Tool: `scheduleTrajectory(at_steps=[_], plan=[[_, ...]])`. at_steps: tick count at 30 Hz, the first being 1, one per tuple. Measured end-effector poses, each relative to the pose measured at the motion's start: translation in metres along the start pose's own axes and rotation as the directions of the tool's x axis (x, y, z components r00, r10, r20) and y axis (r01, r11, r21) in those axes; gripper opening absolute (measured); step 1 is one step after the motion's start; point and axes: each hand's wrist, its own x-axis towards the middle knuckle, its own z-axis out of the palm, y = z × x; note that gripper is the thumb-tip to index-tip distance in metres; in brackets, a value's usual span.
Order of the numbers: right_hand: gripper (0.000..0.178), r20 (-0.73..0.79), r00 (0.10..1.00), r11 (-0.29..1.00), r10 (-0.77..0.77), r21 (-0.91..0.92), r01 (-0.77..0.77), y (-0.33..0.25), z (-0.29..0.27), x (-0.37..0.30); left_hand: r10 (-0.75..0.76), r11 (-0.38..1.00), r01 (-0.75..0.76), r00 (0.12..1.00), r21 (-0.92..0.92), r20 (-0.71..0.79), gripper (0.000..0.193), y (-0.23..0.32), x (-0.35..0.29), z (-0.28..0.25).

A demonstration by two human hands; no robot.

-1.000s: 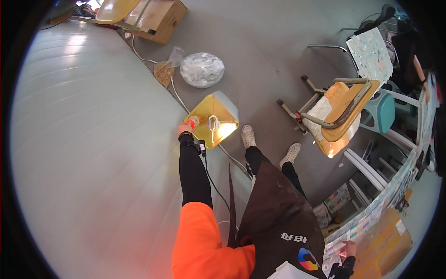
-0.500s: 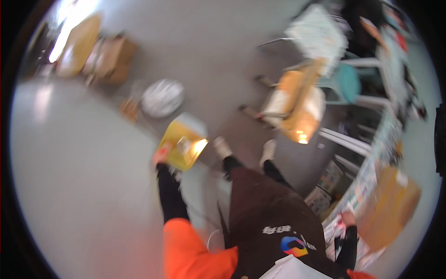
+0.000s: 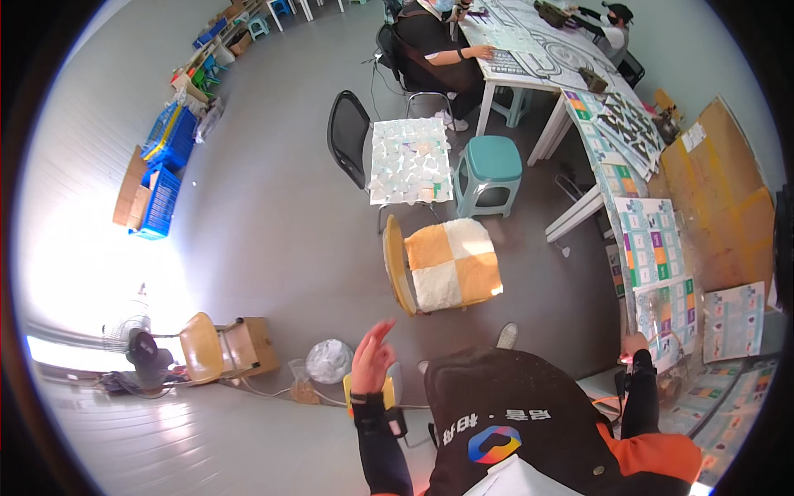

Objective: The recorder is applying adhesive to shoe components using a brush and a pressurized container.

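My left hand is lifted in front of me with its fingers spread and nothing in it. A dark band sits on the wrist. Right behind the wrist, on the floor, a yellow container shows only as a small edge. My right hand is low at my right side, against the near edge of a white table covered with printed sheets. It is small in the view and its fingers cannot be made out.
A wooden chair with an orange and white checked cushion stands just ahead. Beyond it are a teal stool and a black chair. At left are a fan, a yellow chair, a cardboard box and a white bag. Two people sit at the far table.
My left hand has come off the yellow container and risen with open fingers. The view has swung up from the floor toward the room and tables.
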Motion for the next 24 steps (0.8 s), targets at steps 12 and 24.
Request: scheduleTrajectory(at_steps=[12, 24], plan=[[0.035, 0.13, 0.933, 0.818, 0.335, 0.451, -0.356, 0.145, -0.02, 0.01, 0.272, 0.917, -0.371, 0.314, -0.146, 0.91, 0.053, 0.076, -0.009, 0.398], [0.037, 0.094, 0.868, 0.61, 0.487, 0.675, -0.415, 0.2, -0.02, 0.012, -0.286, 0.792, -0.237, 0.671, 0.563, 0.684, 0.058, 0.038, 0.004, 0.426]])
